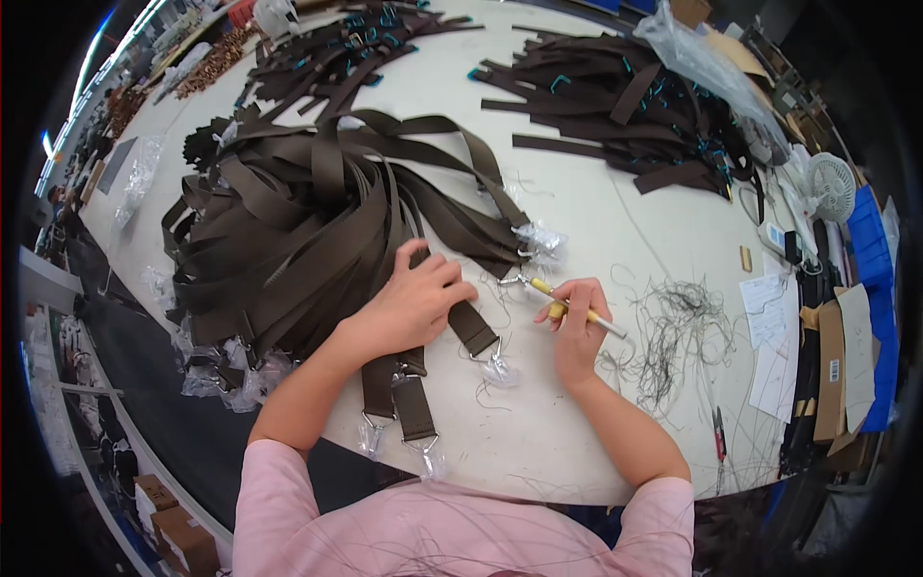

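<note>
My left hand rests on the pile of dark brown webbing straps, its fingers curled over one webbing strap. That strap's stitched end points toward me and carries a metal ring wrapped in clear plastic. In my right hand is a slim pen-like tool, yellow toward its tip and pale at the back; its exact kind is unclear. The tip is near a metal clip on another strap end. Two more strap ends with plastic-wrapped metal rings lie nearer my body.
Loose dark threads lie tangled to the right, near small red-handled snips. Further strap heaps with teal pieces cover the far side. Papers, a white fan and cardboard line the right edge.
</note>
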`<action>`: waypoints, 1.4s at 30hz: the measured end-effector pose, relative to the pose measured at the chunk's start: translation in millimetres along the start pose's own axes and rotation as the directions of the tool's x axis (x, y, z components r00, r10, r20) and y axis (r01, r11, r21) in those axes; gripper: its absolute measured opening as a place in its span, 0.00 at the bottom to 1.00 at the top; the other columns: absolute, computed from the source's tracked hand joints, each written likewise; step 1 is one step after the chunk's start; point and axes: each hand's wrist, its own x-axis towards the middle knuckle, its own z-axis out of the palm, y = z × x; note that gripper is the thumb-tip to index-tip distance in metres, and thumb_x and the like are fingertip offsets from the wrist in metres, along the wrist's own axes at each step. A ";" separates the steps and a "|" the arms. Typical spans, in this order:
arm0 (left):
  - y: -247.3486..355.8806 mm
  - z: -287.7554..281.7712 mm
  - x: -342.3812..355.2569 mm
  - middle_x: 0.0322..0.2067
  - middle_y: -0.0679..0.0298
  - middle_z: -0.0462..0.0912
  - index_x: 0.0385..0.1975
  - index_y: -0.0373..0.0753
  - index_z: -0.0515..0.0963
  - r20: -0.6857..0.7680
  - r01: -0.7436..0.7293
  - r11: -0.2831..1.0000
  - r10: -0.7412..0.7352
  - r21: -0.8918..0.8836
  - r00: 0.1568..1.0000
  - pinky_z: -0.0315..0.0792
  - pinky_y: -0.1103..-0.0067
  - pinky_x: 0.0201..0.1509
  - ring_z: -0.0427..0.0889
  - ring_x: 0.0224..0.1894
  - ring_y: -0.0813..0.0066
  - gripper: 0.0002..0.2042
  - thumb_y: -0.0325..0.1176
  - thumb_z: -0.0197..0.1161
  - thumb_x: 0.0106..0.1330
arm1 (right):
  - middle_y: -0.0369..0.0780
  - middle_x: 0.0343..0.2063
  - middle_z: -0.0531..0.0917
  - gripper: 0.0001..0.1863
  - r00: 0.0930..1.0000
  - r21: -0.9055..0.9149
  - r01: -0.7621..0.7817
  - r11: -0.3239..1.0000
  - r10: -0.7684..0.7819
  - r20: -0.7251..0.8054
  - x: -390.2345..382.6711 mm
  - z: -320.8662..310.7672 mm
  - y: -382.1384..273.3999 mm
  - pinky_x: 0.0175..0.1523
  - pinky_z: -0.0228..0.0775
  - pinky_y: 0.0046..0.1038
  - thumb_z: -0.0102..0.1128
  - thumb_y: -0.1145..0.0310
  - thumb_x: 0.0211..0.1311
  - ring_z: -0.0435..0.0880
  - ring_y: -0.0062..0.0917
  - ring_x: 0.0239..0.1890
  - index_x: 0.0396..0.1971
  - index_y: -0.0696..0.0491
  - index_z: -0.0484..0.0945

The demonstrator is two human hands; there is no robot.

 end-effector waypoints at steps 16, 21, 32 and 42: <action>46.2 -123.7 -193.0 0.50 0.59 0.83 0.39 0.39 0.82 -0.076 0.372 0.926 -0.368 0.055 0.927 0.72 0.66 0.61 0.79 0.57 0.60 0.15 0.15 0.56 0.56 | 0.45 0.38 0.87 0.14 0.804 -0.220 0.584 0.782 -0.520 0.287 -10.2 19.5 1.3 0.39 0.81 0.27 0.55 0.81 0.69 0.89 0.29 0.32 0.52 0.56 0.77; 85.4 -31.7 -98.5 0.62 0.48 0.73 0.53 0.36 0.78 -0.330 0.299 0.947 -0.322 -0.121 0.887 0.70 0.65 0.64 0.73 0.62 0.48 0.16 0.26 0.63 0.64 | 0.46 0.43 0.86 0.15 0.736 -0.266 0.672 0.691 -0.584 0.343 -10.5 4.8 1.8 0.39 0.81 0.28 0.56 0.84 0.65 0.89 0.31 0.33 0.51 0.57 0.77; 114.0 91.5 15.9 0.73 0.26 0.36 0.77 0.32 0.44 0.025 0.336 0.934 -0.336 -0.122 0.942 0.34 0.53 0.79 0.34 0.78 0.33 0.49 0.68 0.48 0.70 | 0.44 0.46 0.83 0.11 0.902 -0.386 0.427 0.818 -0.417 0.113 -7.0 -76.0 -5.3 0.46 0.76 0.25 0.45 0.79 0.75 0.83 0.24 0.35 0.50 0.60 0.75; 68.3 -49.4 -160.3 0.58 0.60 0.75 0.37 0.41 0.81 -0.228 0.464 0.884 -0.465 -0.062 0.855 0.68 0.66 0.60 0.71 0.61 0.59 0.14 0.17 0.58 0.52 | 0.47 0.48 0.84 0.12 0.862 -0.380 0.506 0.774 -0.435 0.261 -22.3 -87.8 -11.7 0.42 0.77 0.25 0.47 0.86 0.69 0.83 0.24 0.31 0.47 0.59 0.73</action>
